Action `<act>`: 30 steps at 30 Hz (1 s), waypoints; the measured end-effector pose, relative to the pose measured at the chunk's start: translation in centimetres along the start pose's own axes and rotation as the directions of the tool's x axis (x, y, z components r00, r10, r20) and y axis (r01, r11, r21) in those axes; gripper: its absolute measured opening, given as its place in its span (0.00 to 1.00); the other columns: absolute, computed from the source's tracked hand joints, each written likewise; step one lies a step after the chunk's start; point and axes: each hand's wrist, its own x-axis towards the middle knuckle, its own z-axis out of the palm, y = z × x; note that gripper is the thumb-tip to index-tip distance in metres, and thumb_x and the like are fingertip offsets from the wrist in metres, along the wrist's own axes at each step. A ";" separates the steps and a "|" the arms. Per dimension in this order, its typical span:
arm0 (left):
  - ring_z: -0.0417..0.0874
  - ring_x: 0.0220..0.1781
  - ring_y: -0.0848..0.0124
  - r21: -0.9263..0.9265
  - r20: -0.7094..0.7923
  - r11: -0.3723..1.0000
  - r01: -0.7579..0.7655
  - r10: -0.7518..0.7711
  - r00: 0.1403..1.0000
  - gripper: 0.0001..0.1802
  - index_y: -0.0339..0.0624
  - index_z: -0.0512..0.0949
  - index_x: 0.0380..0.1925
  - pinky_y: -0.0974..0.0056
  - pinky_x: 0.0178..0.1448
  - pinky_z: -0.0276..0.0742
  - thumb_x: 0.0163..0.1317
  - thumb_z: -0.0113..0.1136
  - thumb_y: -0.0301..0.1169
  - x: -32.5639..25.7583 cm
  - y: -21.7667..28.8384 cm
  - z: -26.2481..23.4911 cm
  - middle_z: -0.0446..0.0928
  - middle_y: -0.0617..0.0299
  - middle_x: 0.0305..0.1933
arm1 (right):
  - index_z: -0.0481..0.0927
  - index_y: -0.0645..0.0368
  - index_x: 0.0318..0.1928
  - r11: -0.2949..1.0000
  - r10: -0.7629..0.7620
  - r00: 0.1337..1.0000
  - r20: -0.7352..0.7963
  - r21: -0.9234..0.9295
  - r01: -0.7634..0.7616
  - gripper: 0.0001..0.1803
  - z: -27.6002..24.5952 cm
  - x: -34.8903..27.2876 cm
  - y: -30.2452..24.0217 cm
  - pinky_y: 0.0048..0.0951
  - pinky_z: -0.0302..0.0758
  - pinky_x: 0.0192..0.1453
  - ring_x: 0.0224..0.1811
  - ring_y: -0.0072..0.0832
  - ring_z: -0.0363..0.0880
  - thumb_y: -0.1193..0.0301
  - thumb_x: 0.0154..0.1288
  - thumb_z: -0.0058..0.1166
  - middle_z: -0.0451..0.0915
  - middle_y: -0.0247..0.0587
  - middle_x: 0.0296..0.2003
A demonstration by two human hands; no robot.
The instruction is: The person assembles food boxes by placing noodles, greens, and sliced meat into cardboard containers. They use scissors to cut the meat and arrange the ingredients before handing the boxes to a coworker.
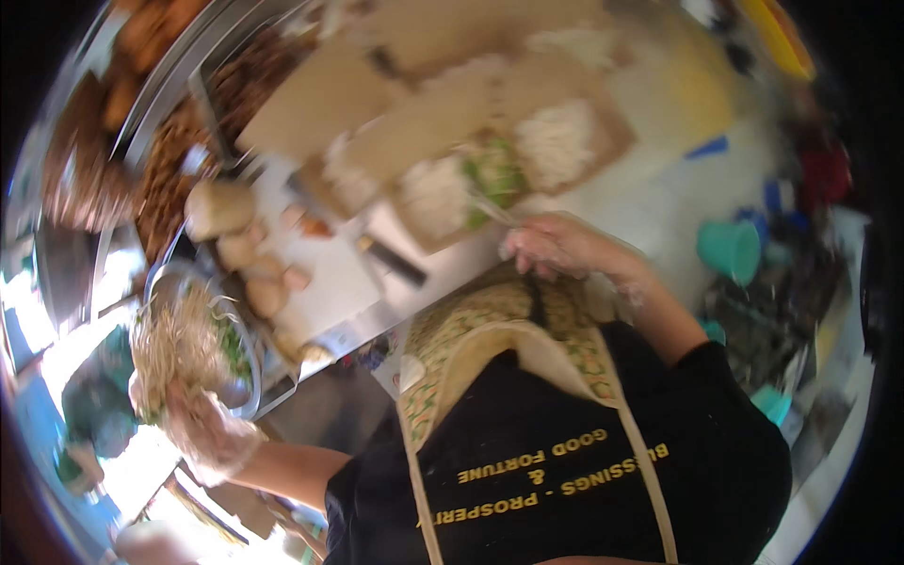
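While left hand (pixel 202 428) grips noodles (pixel 174 344), right hand (pixel 556 247) nears board (pixel 603 141).

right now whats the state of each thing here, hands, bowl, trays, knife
left hand: gloved, grasping a clump of noodles
noodles: lifted partly out of the bowl, mixed with greens
metal bowl: on the counter edge, holding noodles
right hand: closed on a thin utensil, too blurred to identify
brown trays: open, filled with white food and greens
knife: lying flat on the counter, untouched
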 end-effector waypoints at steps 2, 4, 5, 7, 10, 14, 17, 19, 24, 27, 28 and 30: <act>0.81 0.51 0.65 0.022 0.190 0.993 -0.119 0.113 0.975 0.19 0.34 0.77 0.52 0.62 0.57 0.75 0.61 0.65 0.27 -3.0 1.2 7.3 0.81 0.54 0.49 | 0.81 0.54 0.44 0.989 -0.083 0.995 -0.047 0.118 0.088 0.23 -1.7 -2.4 1.2 0.20 0.69 0.26 0.22 0.17 0.72 0.47 0.75 0.48 0.81 0.32 0.30; 0.82 0.49 0.64 0.168 0.413 0.896 -0.410 0.314 0.855 0.19 0.36 0.77 0.51 0.61 0.54 0.77 0.58 0.67 0.25 -6.4 1.8 15.3 0.81 0.54 0.46 | 0.81 0.55 0.44 0.983 -0.033 0.988 -0.148 0.176 0.059 0.25 -3.9 -4.9 2.5 0.20 0.69 0.26 0.22 0.17 0.71 0.46 0.75 0.48 0.80 0.33 0.30; 0.82 0.48 0.63 0.264 0.556 0.669 -0.695 0.484 0.676 0.20 0.36 0.77 0.50 0.61 0.53 0.78 0.57 0.68 0.24 -8.1 1.7 19.5 0.81 0.54 0.45 | 0.81 0.56 0.44 0.974 -0.043 0.984 -0.174 0.211 0.080 0.25 -4.8 -5.7 3.1 0.20 0.69 0.26 0.22 0.17 0.71 0.45 0.75 0.48 0.80 0.33 0.30; 0.83 0.46 0.63 0.134 0.732 0.633 -0.763 0.456 0.507 0.20 0.38 0.77 0.49 0.61 0.50 0.81 0.55 0.69 0.21 -12.2 0.6 27.8 0.81 0.54 0.43 | 0.80 0.56 0.44 0.961 -0.025 0.966 -0.259 0.260 0.094 0.26 -6.8 -7.6 4.3 0.20 0.69 0.26 0.22 0.17 0.71 0.44 0.75 0.48 0.80 0.33 0.30; 0.81 0.46 0.74 0.130 0.895 0.974 0.186 -0.196 0.401 0.23 0.45 0.75 0.50 0.69 0.47 0.79 0.54 0.73 0.22 -18.6 -2.7 37.7 0.79 0.64 0.44 | 0.80 0.57 0.44 0.943 -0.017 0.923 -0.384 0.301 0.142 0.27 -8.4 -9.3 6.6 0.21 0.68 0.26 0.22 0.18 0.72 0.43 0.74 0.47 0.80 0.34 0.29; 0.82 0.48 0.66 0.398 0.866 0.916 -0.052 -0.357 0.350 0.27 0.45 0.75 0.53 0.62 0.51 0.79 0.53 0.75 0.32 -24.0 -7.8 47.8 0.81 0.57 0.48 | 0.79 0.58 0.44 0.891 -0.023 0.877 -0.479 0.388 0.235 0.29 -9.2 -10.0 9.0 0.22 0.69 0.26 0.23 0.19 0.73 0.43 0.75 0.46 0.80 0.34 0.29; 0.82 0.56 0.57 0.404 0.860 0.812 -0.421 -0.181 0.476 0.36 0.45 0.73 0.59 0.56 0.59 0.77 0.49 0.76 0.37 -27.1 -8.7 49.9 0.80 0.49 0.54 | 0.79 0.58 0.43 0.873 -0.016 0.874 -0.485 0.420 0.249 0.30 -9.3 -9.7 9.7 0.23 0.70 0.27 0.23 0.19 0.73 0.42 0.75 0.45 0.80 0.34 0.29; 0.79 0.60 0.54 0.425 0.884 0.676 -0.603 -0.164 0.439 0.42 0.45 0.70 0.63 0.54 0.63 0.75 0.47 0.76 0.41 -28.3 -7.6 50.4 0.79 0.48 0.56 | 0.79 0.59 0.43 0.875 -0.005 0.880 -0.474 0.424 0.233 0.33 -9.6 -9.7 9.3 0.20 0.68 0.26 0.23 0.18 0.72 0.38 0.71 0.47 0.80 0.34 0.29; 0.81 0.58 0.53 0.299 0.954 0.625 -0.721 -0.181 0.239 0.36 0.51 0.69 0.66 0.53 0.61 0.77 0.57 0.67 0.41 -25.4 -4.0 49.3 0.77 0.51 0.62 | 0.79 0.60 0.38 0.985 0.039 0.853 -0.521 0.164 0.054 0.33 -11.4 -10.8 7.1 0.25 0.69 0.24 0.20 0.19 0.73 0.38 0.71 0.48 0.77 0.33 0.22; 0.82 0.55 0.50 0.357 0.933 0.617 -0.702 -0.274 0.234 0.26 0.52 0.73 0.62 0.50 0.59 0.78 0.63 0.61 0.39 -23.9 -3.8 49.6 0.76 0.49 0.63 | 0.79 0.60 0.37 0.997 -0.027 0.798 -0.602 0.041 0.064 0.34 -12.3 -10.3 5.7 0.26 0.67 0.21 0.18 0.20 0.71 0.37 0.70 0.50 0.74 0.33 0.20; 0.82 0.54 0.49 0.325 0.946 0.550 -0.769 -0.204 0.253 0.24 0.52 0.74 0.60 0.50 0.58 0.78 0.64 0.60 0.39 -23.9 -4.1 49.7 0.76 0.47 0.61 | 0.78 0.61 0.37 0.997 -0.006 0.794 -0.608 0.056 0.050 0.34 -12.5 -9.7 5.3 0.27 0.66 0.21 0.17 0.20 0.70 0.37 0.69 0.51 0.74 0.34 0.20; 0.82 0.53 0.48 0.317 0.945 0.490 -0.812 -0.090 0.315 0.20 0.51 0.76 0.57 0.48 0.56 0.78 0.65 0.59 0.38 -24.6 -4.7 49.6 0.77 0.45 0.56 | 0.78 0.61 0.38 0.996 0.060 0.809 -0.585 0.086 -0.012 0.33 -12.7 -8.2 4.5 0.29 0.67 0.23 0.18 0.22 0.71 0.38 0.69 0.52 0.73 0.35 0.20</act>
